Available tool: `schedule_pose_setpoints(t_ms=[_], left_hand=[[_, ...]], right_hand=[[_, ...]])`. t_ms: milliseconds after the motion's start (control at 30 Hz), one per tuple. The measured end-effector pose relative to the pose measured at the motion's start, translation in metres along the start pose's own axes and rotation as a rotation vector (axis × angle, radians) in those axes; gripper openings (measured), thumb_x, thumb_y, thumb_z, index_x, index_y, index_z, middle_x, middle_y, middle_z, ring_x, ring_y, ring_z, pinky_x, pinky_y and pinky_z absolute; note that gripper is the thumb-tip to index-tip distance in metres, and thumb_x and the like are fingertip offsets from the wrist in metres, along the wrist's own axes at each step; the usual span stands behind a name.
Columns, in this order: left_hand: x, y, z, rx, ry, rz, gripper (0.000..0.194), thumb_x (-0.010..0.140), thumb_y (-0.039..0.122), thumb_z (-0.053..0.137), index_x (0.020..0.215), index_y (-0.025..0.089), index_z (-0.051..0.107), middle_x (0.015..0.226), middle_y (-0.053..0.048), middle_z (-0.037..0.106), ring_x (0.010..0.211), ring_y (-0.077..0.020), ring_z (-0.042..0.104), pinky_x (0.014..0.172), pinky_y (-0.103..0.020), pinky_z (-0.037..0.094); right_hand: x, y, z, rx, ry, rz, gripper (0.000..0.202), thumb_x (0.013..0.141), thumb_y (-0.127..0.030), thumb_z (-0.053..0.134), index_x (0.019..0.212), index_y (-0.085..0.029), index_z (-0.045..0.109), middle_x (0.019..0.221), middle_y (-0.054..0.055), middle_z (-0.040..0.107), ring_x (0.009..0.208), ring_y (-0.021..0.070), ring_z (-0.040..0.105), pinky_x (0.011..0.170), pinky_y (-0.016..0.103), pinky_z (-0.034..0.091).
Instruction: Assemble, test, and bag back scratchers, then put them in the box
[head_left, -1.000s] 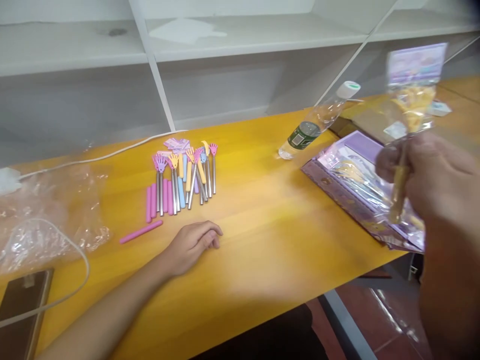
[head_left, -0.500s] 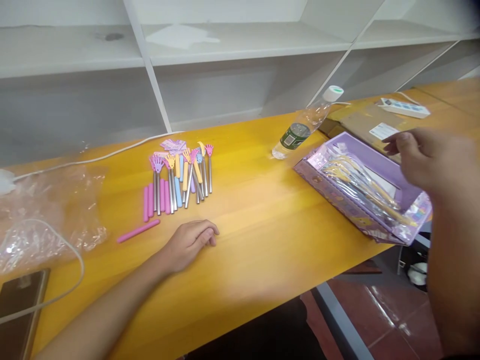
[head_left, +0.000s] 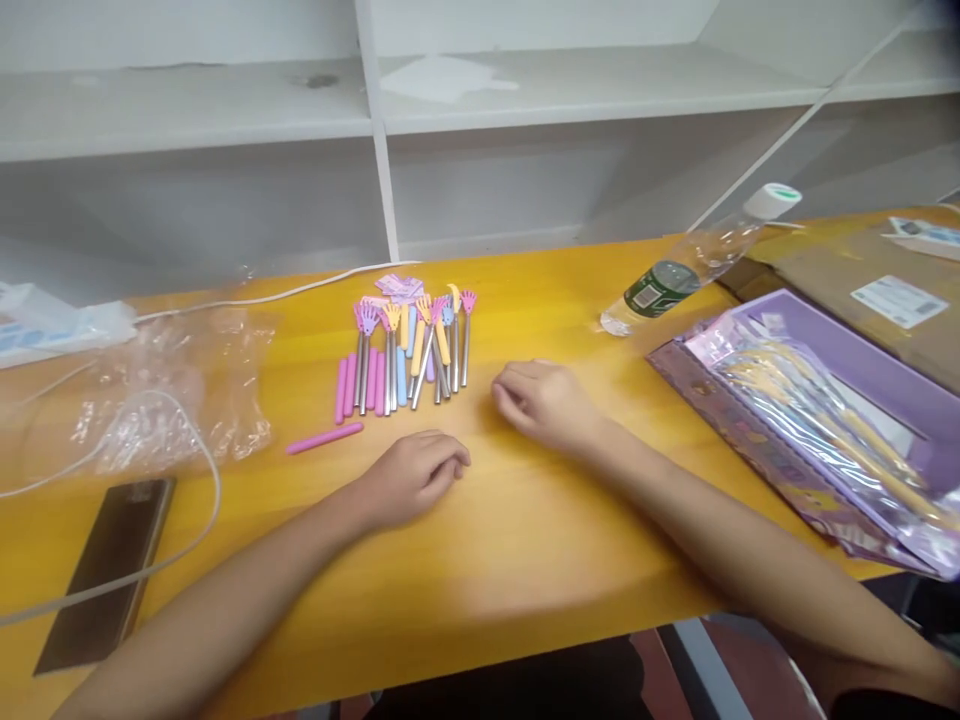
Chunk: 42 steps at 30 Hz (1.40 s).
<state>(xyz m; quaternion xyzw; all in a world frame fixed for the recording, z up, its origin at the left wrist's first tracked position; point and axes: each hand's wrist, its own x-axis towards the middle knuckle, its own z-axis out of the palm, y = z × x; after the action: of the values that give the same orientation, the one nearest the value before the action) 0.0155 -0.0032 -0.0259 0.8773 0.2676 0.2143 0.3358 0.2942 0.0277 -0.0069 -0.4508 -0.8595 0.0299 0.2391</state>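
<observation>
My left hand (head_left: 416, 478) rests on the table with its fingers curled in, and nothing shows in it. To its right and a little farther off, my right hand (head_left: 541, 402) is loosely closed on the tabletop; I see nothing in its grip. Just beyond both hands lies a cluster of small back scratchers (head_left: 391, 318) with hand-shaped heads in pink, purple, yellow and blue on metal rods. Among them are coloured handle tubes (head_left: 402, 375). A single pink tube (head_left: 325, 438) lies apart, left of my left hand.
At right, a purple box (head_left: 772, 450) holds bagged yellow-handled pieces (head_left: 847, 420). Behind it are a clear bottle (head_left: 664, 288) and a cardboard box (head_left: 847, 270). Clear plastic (head_left: 180, 395), a white cable (head_left: 214, 490) and a dark phone-like slab (head_left: 109, 570) lie left. White shelving (head_left: 480, 190) stands behind.
My right hand has moved left from above the purple box to the table near the scratchers. My left hand stays near its spot. The view has turned left.
</observation>
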Motion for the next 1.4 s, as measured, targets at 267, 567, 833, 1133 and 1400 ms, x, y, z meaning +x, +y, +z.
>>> schedule_pose_setpoints(t_ms=[267,567,833,1133,1400], left_hand=[[0.0,-0.001,0.005,0.498,-0.032,0.067,0.025,0.092,0.011,0.061,0.116,0.016,0.066,0.123,-0.014,0.066,0.113,-0.0313,0.055,0.101,-0.047,0.052],[0.001,0.001,0.003,0.336,-0.004,0.013,0.023,0.096,0.009,0.056,0.116,0.018,0.065,0.121,-0.012,0.065,0.112,-0.029,0.053,0.102,-0.046,0.049],[0.003,0.001,0.002,0.286,0.006,-0.004,0.022,0.097,0.009,0.054,0.114,0.019,0.064,0.121,-0.011,0.064,0.114,-0.0285,0.053,0.102,-0.045,0.048],[0.002,0.0,0.002,0.273,0.008,-0.005,0.023,0.098,0.009,0.053,0.115,0.02,0.064,0.12,-0.01,0.064,0.112,-0.0276,0.054,0.101,-0.044,0.048],[0.002,0.0,0.002,0.273,0.009,-0.001,0.022,0.099,0.01,0.053,0.115,0.021,0.063,0.12,-0.01,0.064,0.111,-0.0274,0.054,0.101,-0.044,0.048]], right_hand=[[0.003,0.0,0.044,0.077,-0.036,0.014,0.023,0.104,-0.023,0.052,0.083,-0.019,0.058,0.08,0.004,0.065,0.072,0.0167,0.056,0.07,0.03,0.038],[0.002,-0.004,0.036,0.123,-0.114,0.165,0.021,0.104,-0.024,0.051,0.119,-0.019,0.065,0.1,0.007,0.073,0.082,0.0209,0.065,0.076,0.032,0.046],[0.005,-0.002,0.033,0.033,-0.186,0.236,0.033,0.098,-0.023,0.052,0.129,-0.016,0.061,0.105,0.01,0.074,0.081,0.0222,0.065,0.072,0.033,0.043],[0.008,-0.004,0.032,-0.086,-0.224,0.302,0.024,0.108,-0.035,0.046,0.107,-0.019,0.063,0.102,0.009,0.073,0.078,0.0215,0.066,0.064,0.032,0.033],[0.016,0.009,0.022,-0.212,-0.27,0.635,0.031,0.105,-0.05,0.055,0.108,-0.02,0.058,0.08,0.009,0.073,0.066,0.0265,0.065,0.06,0.031,0.024]])
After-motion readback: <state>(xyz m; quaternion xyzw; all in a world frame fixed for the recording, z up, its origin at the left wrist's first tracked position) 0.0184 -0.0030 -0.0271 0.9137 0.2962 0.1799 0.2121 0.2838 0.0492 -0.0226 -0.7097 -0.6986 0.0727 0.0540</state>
